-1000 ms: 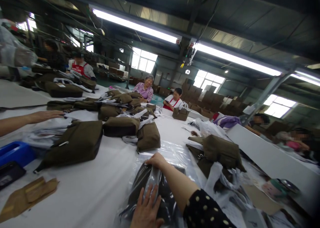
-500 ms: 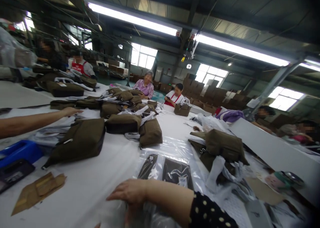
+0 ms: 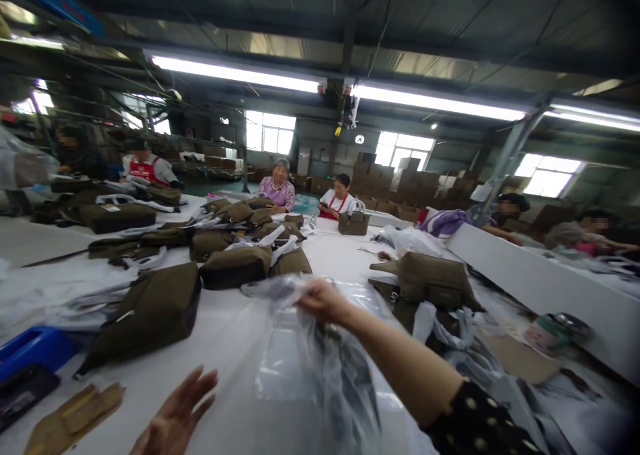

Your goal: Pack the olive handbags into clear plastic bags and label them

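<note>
My right hand (image 3: 323,300), reaching in from a black sleeve with light dots, is closed on the upper part of a clear plastic bag (image 3: 287,368). The crumpled film hangs from it over the white table. Dark material (image 3: 350,368) shows through the film, but I cannot tell whether it lies inside or behind. At the lower left, my left hand (image 3: 179,412) is raised with its fingers spread and nothing in it. Beyond it lies a large olive-brown handbag (image 3: 155,312). Another olive handbag (image 3: 237,265) sits just past the film.
Olive bags with pale-wrapped handles (image 3: 435,278) lie at the right, by a green-and-pink jar (image 3: 553,335). A blue bin (image 3: 37,352), a dark device (image 3: 25,395) and brown paper (image 3: 75,418) are at the left. Several people sit around the table.
My right hand has risen and moved away from me, lifting the plastic film. My left hand has come up into view. A bare arm at the left has gone. The view has turned slightly.
</note>
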{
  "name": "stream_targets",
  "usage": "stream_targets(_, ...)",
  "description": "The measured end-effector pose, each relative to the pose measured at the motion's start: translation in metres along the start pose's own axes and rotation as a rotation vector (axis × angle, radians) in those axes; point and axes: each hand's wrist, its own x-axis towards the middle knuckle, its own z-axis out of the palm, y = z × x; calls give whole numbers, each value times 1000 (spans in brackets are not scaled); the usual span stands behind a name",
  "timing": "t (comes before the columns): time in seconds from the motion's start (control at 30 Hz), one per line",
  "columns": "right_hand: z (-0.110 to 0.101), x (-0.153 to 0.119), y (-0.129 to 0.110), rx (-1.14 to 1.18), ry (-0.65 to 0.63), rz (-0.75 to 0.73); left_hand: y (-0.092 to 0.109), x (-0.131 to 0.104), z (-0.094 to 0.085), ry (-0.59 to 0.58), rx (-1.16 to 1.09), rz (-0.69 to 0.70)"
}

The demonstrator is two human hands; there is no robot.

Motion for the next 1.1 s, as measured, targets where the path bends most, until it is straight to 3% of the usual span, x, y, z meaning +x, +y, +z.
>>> stream_targets(0.1,-81,-22,-27,200,662,10,22,11,28,-38,-51,77)
stream_targets(0.17,-102,-50,-25,342,990,-34,31,12,48,-111,-60,47)
stream_targets(0.23,-93,-84,-10,437,1234,-39,35,12,62,-237,-53,-33)
stream_targets(0.3,-64,-119,12,470,1387,41,33,13,69,-334,-14,-52)
stream_targets(0.4,-12,-163,40,518,1463,198,24,16,68,-273,119,-50)
stream_targets(0.47,11,-183,49,523,1434,201,24,17,64,-193,183,-99)
stream_targets(0.53,19,-196,50,456,1345,189,34,17,64,-164,205,-111)
stream_targets(0.63,10,-205,42,282,1199,263,59,16,77,-162,291,-89)
stream_targets(0.7,0,-207,27,93,1229,266,73,15,91,-114,330,-83)
stream_targets(0.8,-11,-200,-12,-330,1384,-15,78,12,107,-23,203,-12)
stream_targets(0.83,-12,-193,-28,-477,1328,-152,77,12,109,-6,139,29)
stream_targets(0.9,-11,-175,-58,-726,965,-323,74,11,111,16,32,114)
stream_targets(1.0,-6,-141,-84,-899,322,-224,74,9,111,14,-25,152)
stream_targets(1.1,-1,-116,-90,-971,18,-90,81,2,115,-3,16,89)
